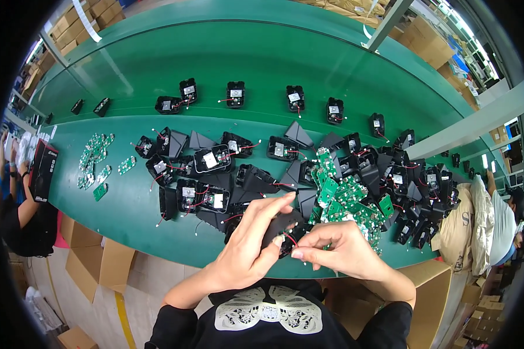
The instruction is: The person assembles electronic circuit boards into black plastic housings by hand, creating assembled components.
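Observation:
My left hand [244, 247] is wrapped around a black plastic housing [280, 225] near the table's front edge, its thumb by the open side. Thin red wires [291, 237] come out of this housing toward my right hand [344, 249]. The thumb and forefinger of that hand are pinched together at the wire ends; the connector is mostly hidden by the fingertips. Just beyond my right hand lies a heap of green circuit boards [350, 200]. Several open black housings with red wires, such as this one [212, 158], lie beyond my left hand.
More black housings [235, 94] stand spaced along the green conveyor belt [215, 58]. Loose circuit boards [93, 154] lie on the table's left, and housings crowd its right end [431, 180]. Cardboard boxes [99, 262] stand below the front edge. Other people work at both sides.

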The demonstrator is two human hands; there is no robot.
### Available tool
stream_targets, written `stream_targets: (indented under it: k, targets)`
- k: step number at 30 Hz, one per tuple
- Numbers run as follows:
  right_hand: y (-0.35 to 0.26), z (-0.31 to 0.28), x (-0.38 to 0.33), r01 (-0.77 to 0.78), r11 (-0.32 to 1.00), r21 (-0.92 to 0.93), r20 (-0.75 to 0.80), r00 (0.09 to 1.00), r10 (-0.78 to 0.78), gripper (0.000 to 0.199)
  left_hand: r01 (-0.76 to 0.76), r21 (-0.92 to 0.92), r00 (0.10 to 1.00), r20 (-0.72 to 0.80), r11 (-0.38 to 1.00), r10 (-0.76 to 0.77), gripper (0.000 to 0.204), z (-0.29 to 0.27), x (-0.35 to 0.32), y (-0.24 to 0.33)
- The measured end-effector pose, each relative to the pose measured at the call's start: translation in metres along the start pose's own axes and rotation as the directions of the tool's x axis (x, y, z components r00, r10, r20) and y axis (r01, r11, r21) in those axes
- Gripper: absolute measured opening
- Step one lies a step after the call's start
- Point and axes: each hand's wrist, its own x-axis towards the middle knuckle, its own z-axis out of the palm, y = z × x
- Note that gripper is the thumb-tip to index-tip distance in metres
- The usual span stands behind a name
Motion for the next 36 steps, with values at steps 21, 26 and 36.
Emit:
stream_targets:
  k: [21,26,36]
  targets:
    - [-0.003,-0.009,0.004,-0.015,0.957,0.291,0.064,0.998,-0.003,0.011,0.028,-0.114,0.999,-0.026,0.993,-0.031,0.058,0.009,-0.017,0.008]
    - [0.0,-0.013,0.006,-0.046,0.966,0.256,0.065,0.997,0.031,0.012,0.044,-0.14,0.997,-0.06,0.989,-0.052,0.059,0.011,-0.016,0.007]
    - [0.007,0.011,0.018,0.635,0.625,-0.454,-0.159,0.633,-0.758,0.015,0.025,-0.374,0.981,-0.169,0.927,-0.094,0.057,0.031,-0.021,-0.001]
